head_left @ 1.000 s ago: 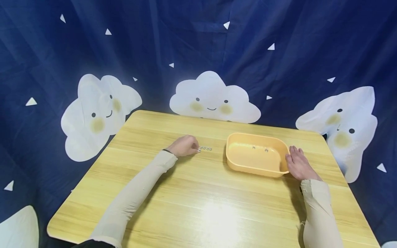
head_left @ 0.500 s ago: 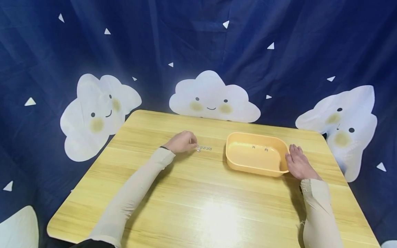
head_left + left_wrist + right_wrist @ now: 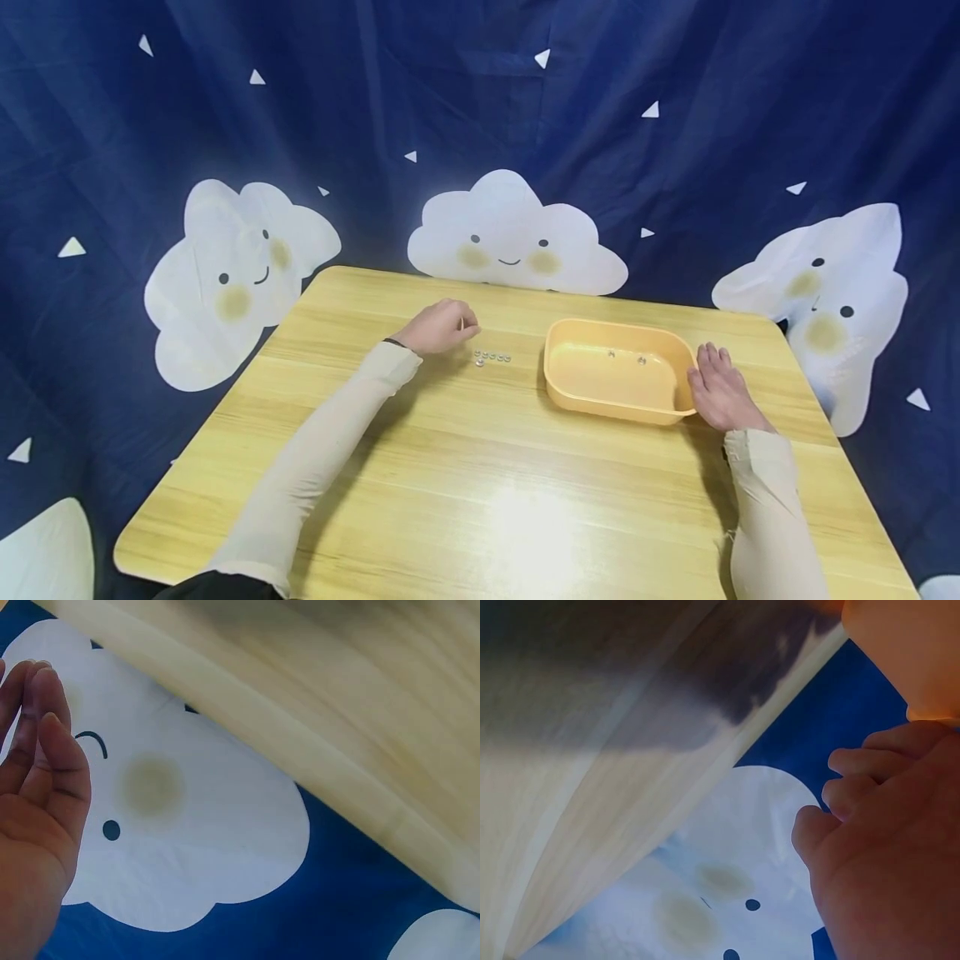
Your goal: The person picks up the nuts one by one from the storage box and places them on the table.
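Observation:
In the head view my left hand hovers just beyond and left of several small shiny clear pieces. Most of these lie in a short row, with a single piece in front of the row's left end. The left wrist view shows this hand with loosely bent fingers, the palm facing the camera and nothing in it. My right hand rests against the right end of an orange-yellow plastic basin, fingers fairly straight. Two similar small shiny pieces lie inside the basin.
A light wood-grain table with rounded corners bears everything. Behind it hangs a dark blue curtain printed with white clouds and triangles. The table's far edge runs close to the curtain.
My left hand has drawn away from the pieces, moving toward the far side and slightly left. One piece now shows at the row's left end where the fingers were. The right hand stays put.

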Motion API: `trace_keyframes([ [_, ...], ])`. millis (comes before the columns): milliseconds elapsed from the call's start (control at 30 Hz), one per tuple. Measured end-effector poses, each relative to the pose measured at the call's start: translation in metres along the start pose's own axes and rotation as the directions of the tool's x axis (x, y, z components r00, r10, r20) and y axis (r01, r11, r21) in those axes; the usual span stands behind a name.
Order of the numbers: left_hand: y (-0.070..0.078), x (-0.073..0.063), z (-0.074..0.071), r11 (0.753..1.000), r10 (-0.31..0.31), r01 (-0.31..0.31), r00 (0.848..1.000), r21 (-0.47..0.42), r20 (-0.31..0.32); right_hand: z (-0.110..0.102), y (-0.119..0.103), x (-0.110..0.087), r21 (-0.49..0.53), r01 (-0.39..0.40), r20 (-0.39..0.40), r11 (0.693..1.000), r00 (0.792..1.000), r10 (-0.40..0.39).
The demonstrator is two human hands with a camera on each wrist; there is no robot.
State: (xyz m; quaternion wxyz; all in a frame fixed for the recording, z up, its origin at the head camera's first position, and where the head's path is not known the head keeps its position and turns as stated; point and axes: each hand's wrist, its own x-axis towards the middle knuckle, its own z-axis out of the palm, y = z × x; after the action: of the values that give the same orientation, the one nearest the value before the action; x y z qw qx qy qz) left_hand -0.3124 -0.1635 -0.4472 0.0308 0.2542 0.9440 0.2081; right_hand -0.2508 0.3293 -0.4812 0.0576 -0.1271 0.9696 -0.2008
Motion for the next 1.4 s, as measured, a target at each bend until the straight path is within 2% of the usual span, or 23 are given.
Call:
trace_keyframes([
  [367, 0.013, 0.007, -0.002, 0.998, 0.051, -0.052, 0.998, 0.033, 0.034, -0.002, -0.001, 0.000, -0.007, 0.006, -0.019, 1.000, 1.000, -0.007],
  [500, 0.024, 0.010, -0.003, 0.997, 0.068, -0.069, 0.998, 0.044, 0.017, -0.003, -0.001, 0.000, -0.002, 0.018, -0.027, 1.000, 0.999, -0.018],
  [667, 0.045, 0.022, -0.002, 0.987, 0.143, -0.144, 0.989, 0.074, 0.025, -0.001, -0.001, -0.001, 0.009, 0.012, -0.015, 1.000, 1.000, -0.012],
  [900, 0.079, 0.049, -0.003, 0.955, 0.271, -0.274, 0.962, 0.111, 0.042, 0.001, -0.001, -0.002, -0.003, -0.001, -0.009, 1.000, 1.000, 0.001],
  [1067, 0.105, 0.071, -0.003, 0.936, 0.316, -0.326, 0.944, 0.131, 0.090, -0.001, -0.001, -0.004, -0.004, -0.018, -0.005, 1.000, 1.000, 0.018],
  [1233, 0.126, 0.093, 0.007, 0.918, 0.343, -0.367, 0.925, 0.150, 0.164, -0.001, 0.000, -0.005, -0.004, -0.016, -0.001, 1.000, 1.000, 0.016],
  [1400, 0.143, 0.111, 0.024, 0.882, 0.372, -0.422, 0.897, 0.211, 0.240, 0.000, 0.000, -0.004, 0.009, -0.019, 0.005, 1.000, 1.000, 0.019],
])
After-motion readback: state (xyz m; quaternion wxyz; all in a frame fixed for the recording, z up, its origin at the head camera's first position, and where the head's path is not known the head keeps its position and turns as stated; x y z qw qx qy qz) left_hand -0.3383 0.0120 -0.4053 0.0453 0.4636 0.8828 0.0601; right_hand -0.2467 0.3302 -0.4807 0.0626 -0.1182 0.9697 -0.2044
